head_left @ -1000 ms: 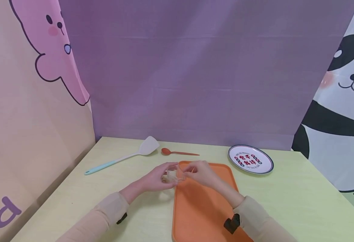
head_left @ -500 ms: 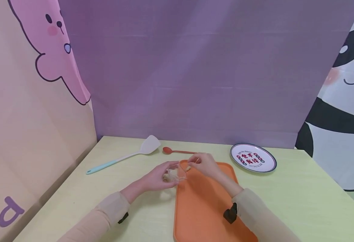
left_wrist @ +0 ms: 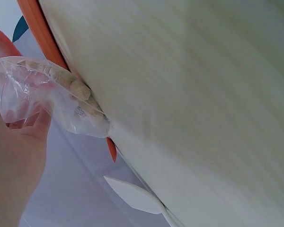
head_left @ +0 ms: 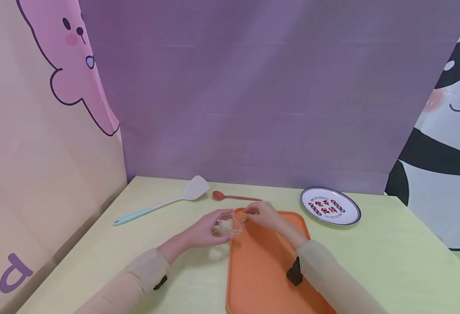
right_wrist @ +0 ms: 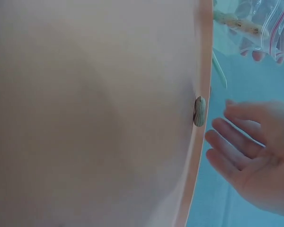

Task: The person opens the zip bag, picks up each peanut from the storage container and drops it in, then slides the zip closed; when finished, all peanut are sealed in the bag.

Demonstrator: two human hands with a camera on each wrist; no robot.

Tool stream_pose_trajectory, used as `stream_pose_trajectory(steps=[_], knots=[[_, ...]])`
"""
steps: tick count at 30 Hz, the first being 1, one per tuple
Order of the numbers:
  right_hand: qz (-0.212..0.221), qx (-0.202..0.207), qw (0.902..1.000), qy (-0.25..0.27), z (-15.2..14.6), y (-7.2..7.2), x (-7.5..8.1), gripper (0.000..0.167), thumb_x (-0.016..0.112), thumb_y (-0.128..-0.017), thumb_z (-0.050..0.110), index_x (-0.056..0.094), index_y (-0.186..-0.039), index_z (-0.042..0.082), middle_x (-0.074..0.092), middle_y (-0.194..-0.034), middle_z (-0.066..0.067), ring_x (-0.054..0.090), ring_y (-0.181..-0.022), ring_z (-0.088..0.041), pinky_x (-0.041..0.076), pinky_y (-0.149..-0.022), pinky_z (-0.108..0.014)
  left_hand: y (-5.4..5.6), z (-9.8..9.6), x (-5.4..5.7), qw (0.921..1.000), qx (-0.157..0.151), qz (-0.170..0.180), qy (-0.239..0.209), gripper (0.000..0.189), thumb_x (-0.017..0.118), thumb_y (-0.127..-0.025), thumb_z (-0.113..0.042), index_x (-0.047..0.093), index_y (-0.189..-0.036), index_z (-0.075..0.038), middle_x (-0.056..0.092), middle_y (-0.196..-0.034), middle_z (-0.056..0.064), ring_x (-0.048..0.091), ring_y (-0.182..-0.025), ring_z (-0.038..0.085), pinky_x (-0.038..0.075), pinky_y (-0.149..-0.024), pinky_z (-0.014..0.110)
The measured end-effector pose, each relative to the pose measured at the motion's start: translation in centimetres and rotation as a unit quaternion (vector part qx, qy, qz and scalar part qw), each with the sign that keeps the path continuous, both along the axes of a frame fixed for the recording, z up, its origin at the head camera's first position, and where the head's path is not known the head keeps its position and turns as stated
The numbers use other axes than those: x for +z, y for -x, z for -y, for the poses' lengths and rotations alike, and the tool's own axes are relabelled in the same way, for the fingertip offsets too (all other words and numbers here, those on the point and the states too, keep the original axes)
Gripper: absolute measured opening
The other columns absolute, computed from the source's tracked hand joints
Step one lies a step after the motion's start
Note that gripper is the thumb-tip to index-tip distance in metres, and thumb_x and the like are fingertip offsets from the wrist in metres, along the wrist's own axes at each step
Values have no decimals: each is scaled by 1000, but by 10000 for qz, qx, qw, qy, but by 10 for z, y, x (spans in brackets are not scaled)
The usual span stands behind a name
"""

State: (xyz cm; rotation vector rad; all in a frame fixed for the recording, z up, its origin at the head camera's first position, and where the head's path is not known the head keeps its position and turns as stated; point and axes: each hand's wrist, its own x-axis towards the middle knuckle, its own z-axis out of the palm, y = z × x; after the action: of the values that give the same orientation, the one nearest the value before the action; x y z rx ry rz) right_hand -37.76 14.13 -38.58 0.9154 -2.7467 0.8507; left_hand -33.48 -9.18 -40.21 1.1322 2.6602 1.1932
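Observation:
A clear zip bag (left_wrist: 61, 106) with several unshelled peanuts (left_wrist: 79, 90) in it is held by my left hand (head_left: 210, 229), its mouth facing right. The bag is by the left edge of the orange tray (head_left: 269, 261). One peanut (right_wrist: 199, 111) lies alone on the tray near its far rim. Close to it is my right hand (right_wrist: 255, 151), with fingers apart and relaxed and nothing in them. In the head view this right hand (head_left: 264, 214) hovers over the tray's far end and partly covers it.
A white spatula (head_left: 196, 188) with a light blue handle lies at the back left. The orange-red spoon (head_left: 219, 196) lies behind the tray. A white plate with red characters (head_left: 344, 207) is at the back right. A purple cloth (head_left: 253, 109) hangs behind the table.
My right hand has moved from the bag's mouth to the tray's far end and let go of a peanut there. The left hand keeps its hold on the bag, nearly still.

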Motion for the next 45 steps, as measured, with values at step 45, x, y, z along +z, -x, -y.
stream_pose_trajectory(steps=[45], knots=[[364, -296, 9988, -167, -14, -33, 17, 8, 69, -84, 16, 68, -84, 7, 67, -77, -1, 58, -68, -10, 50, -62, -25, 0, 0, 0, 9998, 18, -78, 159, 71, 67, -86, -32, 32, -145, -11, 42, -144, 3, 45, -129, 17, 42, -104, 38]])
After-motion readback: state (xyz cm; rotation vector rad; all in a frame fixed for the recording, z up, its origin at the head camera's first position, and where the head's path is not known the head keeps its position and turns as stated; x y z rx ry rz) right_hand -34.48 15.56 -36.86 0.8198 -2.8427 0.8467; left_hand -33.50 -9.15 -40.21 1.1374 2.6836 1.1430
